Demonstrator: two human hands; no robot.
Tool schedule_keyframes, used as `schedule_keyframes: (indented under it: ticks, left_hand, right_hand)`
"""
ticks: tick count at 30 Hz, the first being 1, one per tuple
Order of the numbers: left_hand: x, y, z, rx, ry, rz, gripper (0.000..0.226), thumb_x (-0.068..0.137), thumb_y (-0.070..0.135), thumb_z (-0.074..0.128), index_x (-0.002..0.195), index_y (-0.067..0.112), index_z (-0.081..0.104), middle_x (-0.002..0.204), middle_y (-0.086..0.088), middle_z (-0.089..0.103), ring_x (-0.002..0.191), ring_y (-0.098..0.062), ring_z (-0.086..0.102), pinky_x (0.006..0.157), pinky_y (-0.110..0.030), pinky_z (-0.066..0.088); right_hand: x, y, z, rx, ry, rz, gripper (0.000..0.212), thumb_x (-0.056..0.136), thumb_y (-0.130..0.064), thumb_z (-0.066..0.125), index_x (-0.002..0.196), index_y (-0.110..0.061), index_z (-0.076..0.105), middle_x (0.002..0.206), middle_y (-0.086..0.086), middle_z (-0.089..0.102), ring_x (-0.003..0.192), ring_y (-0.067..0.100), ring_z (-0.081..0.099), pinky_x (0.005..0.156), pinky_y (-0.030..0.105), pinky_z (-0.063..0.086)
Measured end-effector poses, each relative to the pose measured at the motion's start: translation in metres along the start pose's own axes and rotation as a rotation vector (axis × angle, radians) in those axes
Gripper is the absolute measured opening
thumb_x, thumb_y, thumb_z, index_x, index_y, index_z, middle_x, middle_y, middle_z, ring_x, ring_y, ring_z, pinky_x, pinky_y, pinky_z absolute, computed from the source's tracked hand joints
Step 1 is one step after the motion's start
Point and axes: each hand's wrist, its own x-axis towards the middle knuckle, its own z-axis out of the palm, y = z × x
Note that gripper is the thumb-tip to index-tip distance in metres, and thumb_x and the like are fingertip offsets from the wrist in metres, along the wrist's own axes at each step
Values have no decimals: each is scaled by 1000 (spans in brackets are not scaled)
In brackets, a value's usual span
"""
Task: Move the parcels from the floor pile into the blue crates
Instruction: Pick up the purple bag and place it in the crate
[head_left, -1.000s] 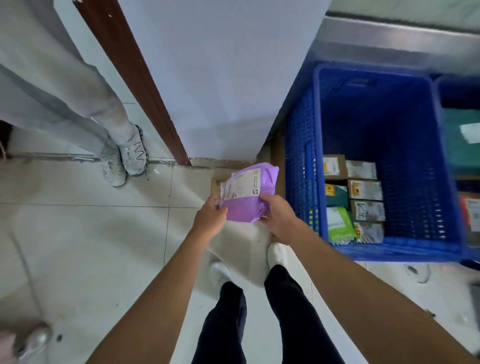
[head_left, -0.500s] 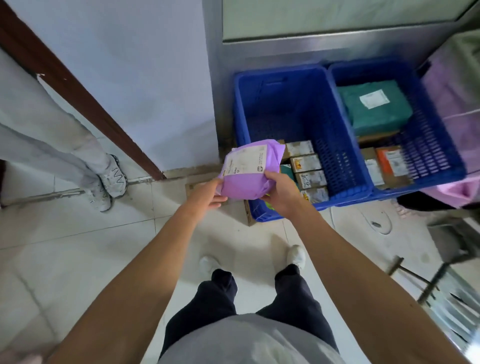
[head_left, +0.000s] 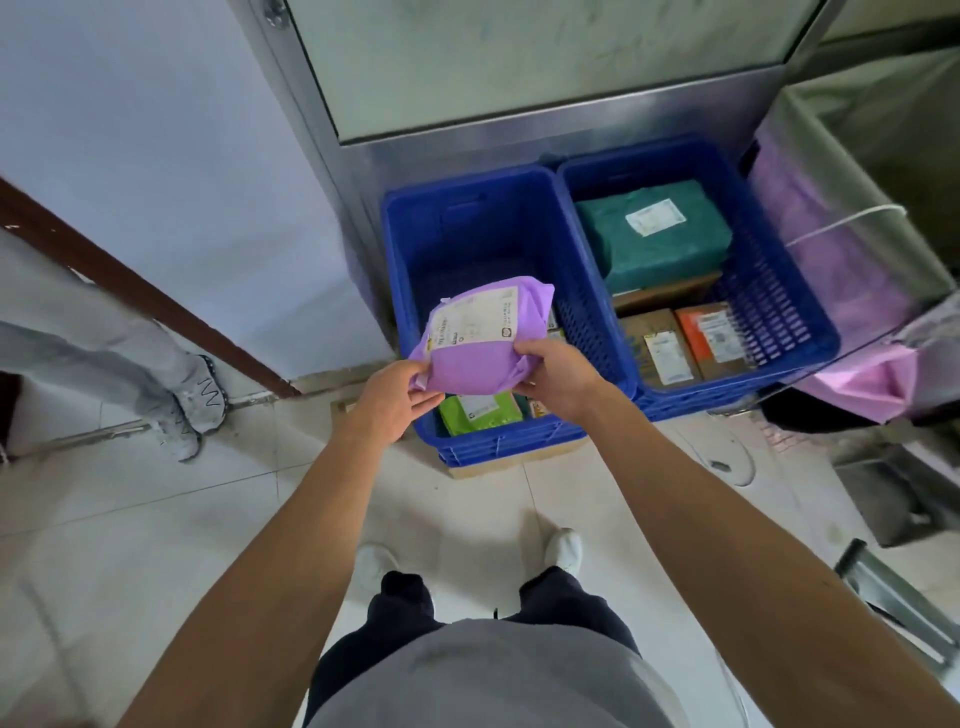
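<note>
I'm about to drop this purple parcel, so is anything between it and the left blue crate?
Nothing visible does. The left hand and right hand hold the purple parcel over the left blue crate, whose top is open; a green parcel and others lie on its floor.

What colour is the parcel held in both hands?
Purple parcel with a white label, head view.

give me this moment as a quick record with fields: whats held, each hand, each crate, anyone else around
held: purple parcel, label up, over the near end of the left crate
left hand: holds the parcel's near left edge
right hand: holds its near right edge
left crate: green parcel at the near end
right crate: teal parcel at the far end, orange box nearer
bystander: legs and shoes at left
</note>
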Motion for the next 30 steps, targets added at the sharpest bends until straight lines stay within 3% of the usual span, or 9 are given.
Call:
schedule_keyframes:
  ticks: [2, 6, 9, 11, 15, 18, 21, 25, 30]
  left_hand:
    - [-5, -5, 18, -65, 3, 21, 15, 90, -3, 53, 104, 1, 58, 111, -15, 69, 104, -29, 68, 93, -41, 55]
    - [-10, -9, 44, -151, 31, 64, 22, 87, -5, 50, 105, 5, 59, 114, -13, 72, 106, -28, 68, 91, -41, 55]
    - [-11, -6, 57, -159, 53, 82, 28, 87, -3, 48, 110, 7, 61, 112, -11, 74, 106, -26, 69, 90, -39, 55]
    - [-8, -2, 60, -162, 64, 86, 34, 87, -2, 47, 115, 9, 62, 113, -9, 74, 107, -25, 69, 89, -37, 55]
    - [5, 8, 60, -186, 94, 96, 37, 86, -2, 47, 118, 9, 62, 113, -8, 75, 107, -23, 70, 87, -37, 56]
    - [23, 20, 59, -193, 82, 103, 36, 86, -2, 45, 114, 11, 63, 113, -7, 75, 106, -22, 70, 87, -35, 56]
    - [46, 30, 57, -216, 80, 84, 30, 87, -1, 45, 109, 11, 62, 115, -9, 73, 109, -23, 68, 93, -38, 55]
    - [74, 40, 53, -203, 37, 28, 31, 86, -2, 45, 110, 10, 61, 116, -11, 72, 110, -24, 66, 97, -41, 53]
    - [94, 38, 46, -169, -48, -69, 37, 85, -7, 40, 109, 8, 64, 111, -9, 73, 103, -22, 67, 89, -37, 54]
  right_hand:
    - [-5, -12, -17, -73, -8, 13, 31, 87, -5, 54, 117, -4, 60, 118, 12, 67, 101, 24, 63, 94, 42, 55]
    - [-12, -30, -45, -227, -46, 51, 40, 67, -4, 57, 107, -3, 54, 111, 16, 59, 90, 24, 59, 66, 29, 55]
    - [-8, -40, -60, -290, -67, 77, 25, 83, 7, 55, 106, -4, 56, 111, 13, 65, 92, 26, 66, 74, 33, 59]
    - [-4, -46, -66, -374, -82, 108, 28, 88, 7, 57, 114, -3, 58, 114, 16, 68, 97, 30, 71, 85, 39, 60]
    - [11, -55, -67, -579, -129, 200, 35, 92, 2, 61, 126, -2, 53, 106, 18, 74, 89, 27, 76, 77, 34, 62]
    - [30, -61, -66, -634, -101, 167, 39, 91, 6, 59, 129, -1, 55, 103, 17, 75, 86, 27, 77, 79, 36, 62]
    - [46, -68, -66, -645, -21, 104, 39, 91, 8, 54, 127, -4, 59, 98, 13, 76, 85, 25, 77, 84, 36, 61]
    - [65, -77, -64, -742, 59, 42, 42, 92, 9, 46, 128, -6, 61, 114, 11, 69, 83, 24, 75, 69, 28, 60]
    - [101, -69, -67, -970, 151, 12, 29, 90, 5, 47, 107, -2, 69, 113, 15, 66, 96, 31, 68, 81, 45, 60]
